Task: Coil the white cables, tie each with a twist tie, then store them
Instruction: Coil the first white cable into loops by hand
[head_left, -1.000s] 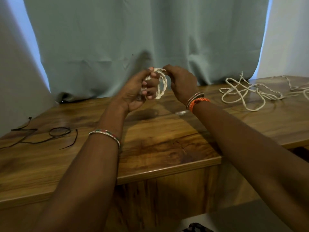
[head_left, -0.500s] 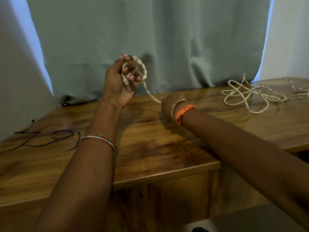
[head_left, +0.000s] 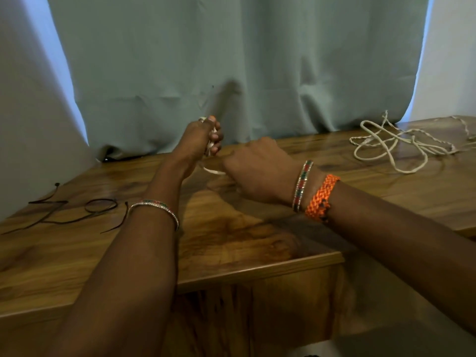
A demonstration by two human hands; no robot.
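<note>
On the far left of the wooden table (head_left: 231,238) lie the dark twist ties (head_left: 77,212), loose and well apart from both hands. Moving right, the left hand (head_left: 197,140) is raised just above the table top, its fingers curled tight round a small white cable coil (head_left: 210,146), of which only a sliver shows between the knuckles. A short tail of that cable (head_left: 213,171) drops from the fist and runs low to the right, into the right hand (head_left: 257,171), which sits just beside the left, knuckles up and fingers curled under; it appears to pinch the tail, though the fingertips are hidden and the grip cannot be confirmed. The tail's long axis therefore lies left to right between the two hands, and the right hand is the one placed to feed it round the coil. The ties lie on the left hand's side, so that hand is nearer to them, yet it is occupied. Far right, near the curtain (head_left: 231,60), a second white cable (head_left: 401,148) lies in a loose tangle, not yet coiled.
</note>
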